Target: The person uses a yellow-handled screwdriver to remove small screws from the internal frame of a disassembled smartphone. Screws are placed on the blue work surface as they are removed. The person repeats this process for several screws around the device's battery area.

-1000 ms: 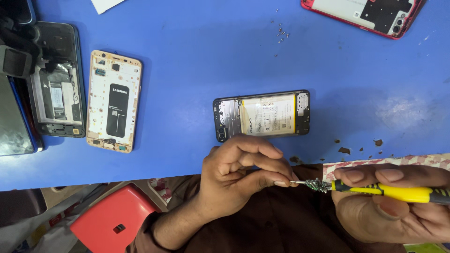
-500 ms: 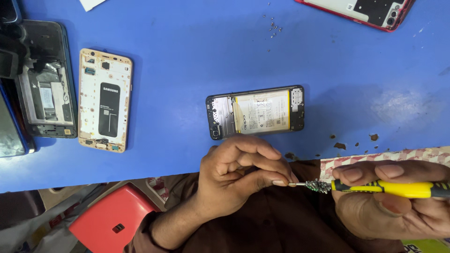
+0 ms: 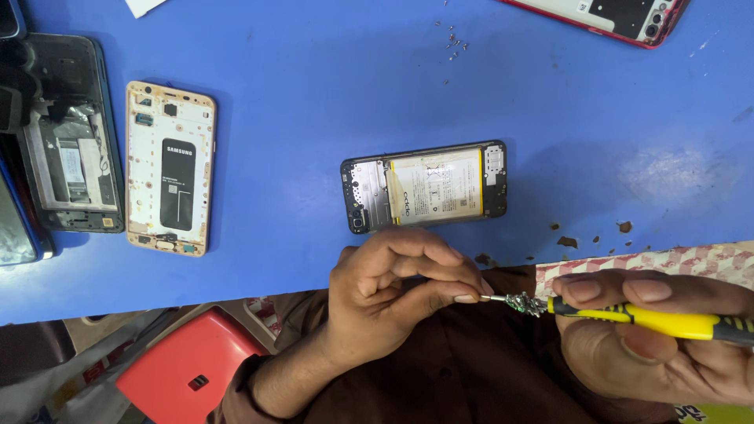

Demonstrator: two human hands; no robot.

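Pale rectangular label (image 3: 434, 188) covers the opened phone's (image 3: 424, 186) battery.

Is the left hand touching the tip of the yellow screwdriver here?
Touching. The head view shows the left hand pinching the metal tip of the yellow screwdriver between thumb and forefinger, while the right hand grips its handle.

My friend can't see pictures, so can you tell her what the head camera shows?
A person's right hand holds a yellow screwdriver while the left hand pinches its metal tip, just below a blue table. On the table lies an opened black phone showing its battery, with a gold-framed opened phone further left and tiny screws scattered above.
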